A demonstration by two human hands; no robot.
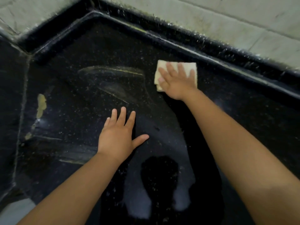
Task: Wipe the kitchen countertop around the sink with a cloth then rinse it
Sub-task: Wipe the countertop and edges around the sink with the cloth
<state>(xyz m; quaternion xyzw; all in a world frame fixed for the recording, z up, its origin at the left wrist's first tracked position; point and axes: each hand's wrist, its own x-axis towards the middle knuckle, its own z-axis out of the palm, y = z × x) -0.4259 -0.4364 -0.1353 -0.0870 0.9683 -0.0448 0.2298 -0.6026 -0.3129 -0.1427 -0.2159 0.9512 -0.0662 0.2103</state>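
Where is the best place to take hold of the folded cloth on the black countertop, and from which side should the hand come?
Probably the cloth's far edge, the uncovered strip beyond the right hand's fingers. It lies flat and folded on the countertop, with the open palm pressing it down, so nothing stands up to grab. Curl the fingers down from above over that edge and pinch the layers against the thumb. The left hand rests apart, flat.

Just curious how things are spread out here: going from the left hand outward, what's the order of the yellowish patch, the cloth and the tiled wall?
From the left hand:
1. Cloth, up and right, under the right hand.
2. Yellowish patch, left; nearly level with the cloth.
3. Tiled wall, farthest back.
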